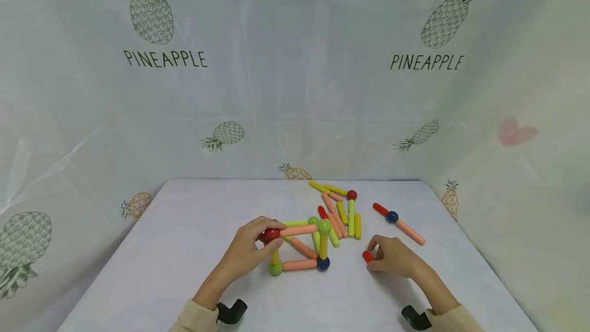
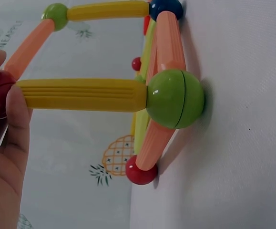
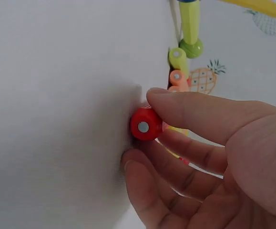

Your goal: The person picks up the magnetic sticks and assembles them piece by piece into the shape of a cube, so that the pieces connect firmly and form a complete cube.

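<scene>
My left hand (image 1: 244,247) pinches a red ball (image 1: 272,235) at an upper corner of a frame built from magnetic sticks and balls. From that ball a yellow stick (image 2: 83,95) runs down to a green ball (image 2: 176,99) on the table, and a salmon stick (image 1: 298,230) leads to another green ball (image 1: 324,226). A navy ball (image 1: 323,263) forms a lower corner. To the right, my right hand (image 1: 396,257) grips a short red magnetic stick (image 3: 145,124) at the table surface, thumb on one side and fingers behind. A round metal disc shows in the stick's end.
Behind the frame lie several loose yellow, green and salmon sticks (image 1: 342,213), with a red ball (image 1: 352,195) among them. Farther right, a navy ball (image 1: 392,216) joins a red stick and a salmon stick (image 1: 411,232). A pineapple-print cloth hangs behind the white table (image 1: 193,204).
</scene>
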